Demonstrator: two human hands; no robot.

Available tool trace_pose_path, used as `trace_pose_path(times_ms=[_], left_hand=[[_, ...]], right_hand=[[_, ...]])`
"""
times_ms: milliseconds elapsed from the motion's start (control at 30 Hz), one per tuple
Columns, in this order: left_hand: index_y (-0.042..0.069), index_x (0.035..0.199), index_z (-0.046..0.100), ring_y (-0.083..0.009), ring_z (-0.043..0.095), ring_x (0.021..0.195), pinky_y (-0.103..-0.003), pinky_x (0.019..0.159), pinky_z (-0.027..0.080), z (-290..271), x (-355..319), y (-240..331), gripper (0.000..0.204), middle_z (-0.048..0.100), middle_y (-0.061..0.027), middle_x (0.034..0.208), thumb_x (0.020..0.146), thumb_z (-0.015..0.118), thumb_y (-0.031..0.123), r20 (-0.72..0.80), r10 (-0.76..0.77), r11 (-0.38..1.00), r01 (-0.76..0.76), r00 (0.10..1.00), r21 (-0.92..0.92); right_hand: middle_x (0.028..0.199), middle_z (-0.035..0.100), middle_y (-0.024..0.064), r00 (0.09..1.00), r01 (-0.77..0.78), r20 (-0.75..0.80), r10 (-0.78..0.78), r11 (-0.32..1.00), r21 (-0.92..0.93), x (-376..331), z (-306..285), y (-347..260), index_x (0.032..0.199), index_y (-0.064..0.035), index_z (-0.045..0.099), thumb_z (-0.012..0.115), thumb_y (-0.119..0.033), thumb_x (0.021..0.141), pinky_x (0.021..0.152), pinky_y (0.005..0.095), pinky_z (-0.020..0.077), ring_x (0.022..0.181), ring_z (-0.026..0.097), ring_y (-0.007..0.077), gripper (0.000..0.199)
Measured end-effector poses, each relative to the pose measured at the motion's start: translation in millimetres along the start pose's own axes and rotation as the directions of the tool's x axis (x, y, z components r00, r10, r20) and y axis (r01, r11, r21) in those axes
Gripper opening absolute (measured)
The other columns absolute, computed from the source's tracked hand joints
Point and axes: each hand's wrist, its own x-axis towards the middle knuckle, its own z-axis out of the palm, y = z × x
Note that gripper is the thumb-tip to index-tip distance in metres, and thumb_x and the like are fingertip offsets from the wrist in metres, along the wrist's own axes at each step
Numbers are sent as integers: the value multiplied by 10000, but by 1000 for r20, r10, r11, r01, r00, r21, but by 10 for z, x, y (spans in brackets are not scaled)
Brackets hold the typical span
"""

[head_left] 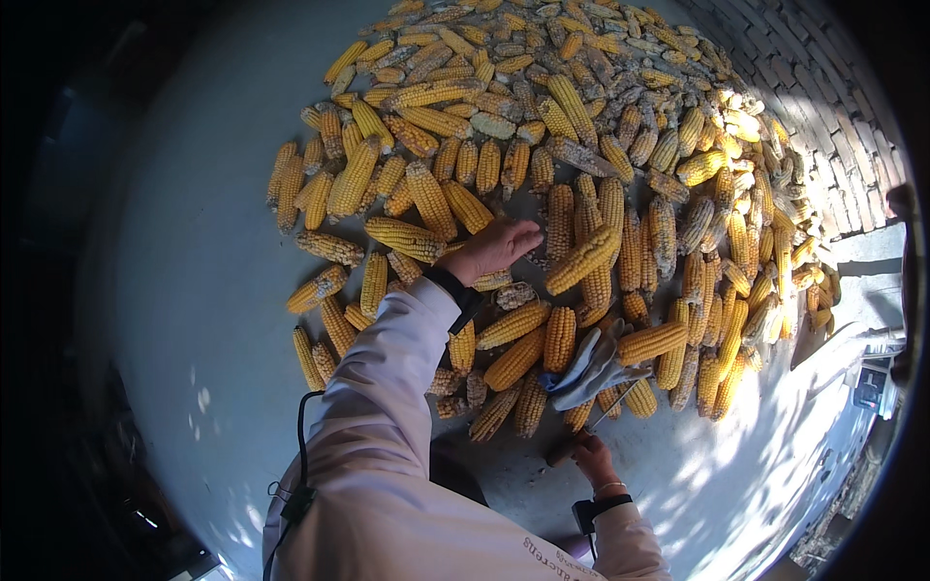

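Many ears of yellow corn (586, 257) lie in a wide heap on the grey floor. My left hand (492, 250) reaches over the near part of the heap with its fingers stretched out and nothing visible in it, close to a few ears. Lower down, my right hand (593, 460) is closed round the brown handle of a thin metal tool (560, 451), like an awl; its shaft slants up to the right beside the nearest ears. A grey-blue work glove (586, 370) rests among the ears just above that hand, partly under one ear.
Grey floor (203, 252) stretches to the left of the heap. A brick surface (819, 107) borders it at the far right. Sunlit patches fall on the right side, where a box-like object (872, 385) stands near the rim. Some ears look greyish and mouldy.
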Motion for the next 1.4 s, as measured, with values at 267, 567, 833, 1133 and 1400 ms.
trace_pose_path(times_ms=[267,567,833,1133,1400], left_hand=[[134,1103,532,-306,333,1213,-611,950,244,-139,156,-237,270,483,-87,1181,839,480,137,-292,-134,193,314,947,930],[44,1115,485,-298,506,1016,-404,901,377,-206,80,239,383,544,-135,1028,828,555,287,-208,-109,986,132,972,98],[2,1333,140,-393,364,1133,-423,916,379,-433,79,-612,919,338,-223,1239,660,708,266,-823,-419,678,735,384,-2],[-19,1258,293,-354,500,1037,-421,872,415,-355,4,-204,828,440,-219,1190,628,738,282,-617,-262,960,267,742,-86],[118,1126,534,-323,440,1112,-537,939,313,-603,-599,-320,344,490,-103,1178,784,510,86,-223,-468,178,339,855,924]], right_hand=[[774,621,115,997,64,-28,-70,982,-180,-66,-2,-22,946,-38,590,509,-213,781,660,318,468,736,603,225,253],[749,619,133,988,156,65,-143,918,-365,-146,31,60,898,-43,593,495,-299,817,634,349,487,700,623,243,286],[748,622,114,992,126,38,-121,909,-397,-94,24,51,894,-8,589,513,-284,815,646,334,478,699,614,229,297],[753,623,129,999,14,43,1,941,-339,-92,43,12,927,2,575,512,-234,812,633,341,475,681,611,249,270],[878,611,200,991,128,22,-132,896,-424,-212,-2,-189,931,-34,583,500,-318,800,747,419,453,875,570,361,324]])
